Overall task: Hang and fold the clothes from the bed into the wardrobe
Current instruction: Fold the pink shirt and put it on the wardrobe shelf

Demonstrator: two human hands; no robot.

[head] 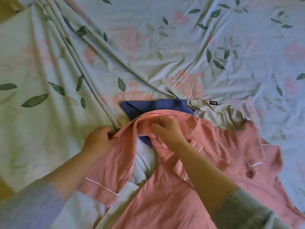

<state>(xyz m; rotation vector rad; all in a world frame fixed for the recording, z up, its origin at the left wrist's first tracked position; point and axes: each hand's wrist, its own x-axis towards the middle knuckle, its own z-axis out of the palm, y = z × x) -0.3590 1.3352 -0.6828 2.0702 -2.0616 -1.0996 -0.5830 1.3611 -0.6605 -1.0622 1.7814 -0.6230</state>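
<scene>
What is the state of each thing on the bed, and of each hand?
Shirt: unfolded, crumpled, lying on the bed, held by both hands.
Blue cloth: lying flat, partly under the shirt.
Cream garment: crumpled, partly under the shirt, label showing.
Sheet: spread out, wrinkled.
Left hand: fingers curled, gripping the shirt's edge.
Right hand: pinching a fold of the shirt.

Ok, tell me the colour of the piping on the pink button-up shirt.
White piping edges the pink button-up shirt; the head view shows it.
</scene>
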